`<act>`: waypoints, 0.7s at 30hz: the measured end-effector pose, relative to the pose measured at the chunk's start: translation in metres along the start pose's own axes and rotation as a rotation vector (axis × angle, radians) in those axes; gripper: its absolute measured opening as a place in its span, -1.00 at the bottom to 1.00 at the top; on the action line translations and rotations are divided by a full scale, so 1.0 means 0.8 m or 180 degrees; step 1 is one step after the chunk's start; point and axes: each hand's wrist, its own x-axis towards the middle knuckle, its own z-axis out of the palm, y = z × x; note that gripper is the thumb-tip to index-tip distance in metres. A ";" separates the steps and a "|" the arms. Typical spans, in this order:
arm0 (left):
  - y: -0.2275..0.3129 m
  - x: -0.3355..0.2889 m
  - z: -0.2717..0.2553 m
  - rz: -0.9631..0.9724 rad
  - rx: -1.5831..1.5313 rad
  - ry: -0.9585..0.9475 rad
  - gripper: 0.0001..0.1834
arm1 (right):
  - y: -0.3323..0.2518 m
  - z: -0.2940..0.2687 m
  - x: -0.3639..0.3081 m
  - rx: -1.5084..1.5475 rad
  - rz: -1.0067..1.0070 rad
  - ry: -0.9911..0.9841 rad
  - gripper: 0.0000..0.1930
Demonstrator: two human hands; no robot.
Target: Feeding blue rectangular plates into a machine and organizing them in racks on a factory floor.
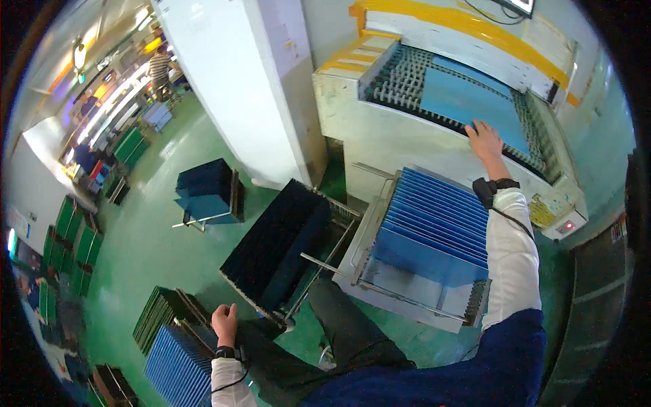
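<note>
My right hand (485,141) reaches forward with its fingers spread, at the near edge of a flat blue panel (468,102) lying on the machine's rollers (397,78). The fingertips seem to rest on that edge; the hand grips nothing. A second blue strip or panel (475,73) lies behind it, partly hidden by the machine's cover. Below my right hand stands a slotted rack (369,254) with several upright blue panels (434,217). Low on the left, my left hand (225,324) is loosely curled with nothing visible in it, near my knee and a rack of blue panels (178,363).
A rack of dark panels (278,244) stands left of the front rack, with a smaller loaded rack (207,190) farther off. A white pillar (237,81) rises beside the machine. Green panels in racks (71,237) line the left side. People (161,71) work far off.
</note>
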 end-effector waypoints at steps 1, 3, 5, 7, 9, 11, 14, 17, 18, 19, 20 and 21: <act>-0.002 -0.001 -0.002 0.0058 -0.0115 0.0033 -0.62 | -0.002 0.002 0.004 -0.0047 -0.0034 0.0024 -0.33; 0.008 -0.010 -0.019 -0.0021 -0.0062 0.0057 -0.58 | -0.013 0.019 0.017 -0.0061 -0.0227 -0.0075 -0.31; 0.009 -0.007 -0.022 0.0047 -0.0039 0.0148 -0.52 | 0.018 0.041 0.021 0.0167 -0.0134 0.0021 -0.31; 0.039 0.003 -0.026 -0.0175 0.0004 -0.0148 -0.55 | 0.068 0.061 0.035 -0.0188 -0.0458 0.0227 -0.34; 0.024 0.006 -0.012 -0.0131 -0.0228 -0.0090 -0.53 | 0.092 0.085 0.049 -0.0062 -0.0648 0.0672 -0.34; 0.036 0.005 -0.008 -0.0221 -0.0323 -0.0041 -0.54 | 0.120 0.083 0.057 -0.0041 -0.1040 0.0787 -0.36; 0.012 -0.005 -0.013 -0.0180 -0.0333 0.0160 -0.59 | 0.087 0.114 -0.009 -0.0212 -0.1491 0.1097 -0.38; 0.012 -0.012 -0.013 -0.0276 -0.0441 0.0169 -0.60 | 0.072 0.135 -0.102 0.0368 -0.2145 0.1094 -0.42; 0.002 -0.022 -0.021 -0.0352 -0.0456 0.0190 -0.60 | 0.039 0.133 -0.157 0.0560 -0.2170 0.0808 -0.42; -0.004 -0.026 -0.020 -0.0395 -0.0603 0.0218 -0.59 | 0.017 0.120 -0.209 0.0720 -0.2156 0.0561 -0.42; 0.005 -0.020 -0.020 -0.0350 -0.0504 0.0116 -0.60 | 0.020 0.111 -0.250 0.0580 -0.2219 0.0511 -0.42; 0.006 -0.015 -0.017 -0.0254 -0.0543 0.0157 -0.60 | 0.026 0.109 -0.287 0.0455 -0.2283 0.0444 -0.43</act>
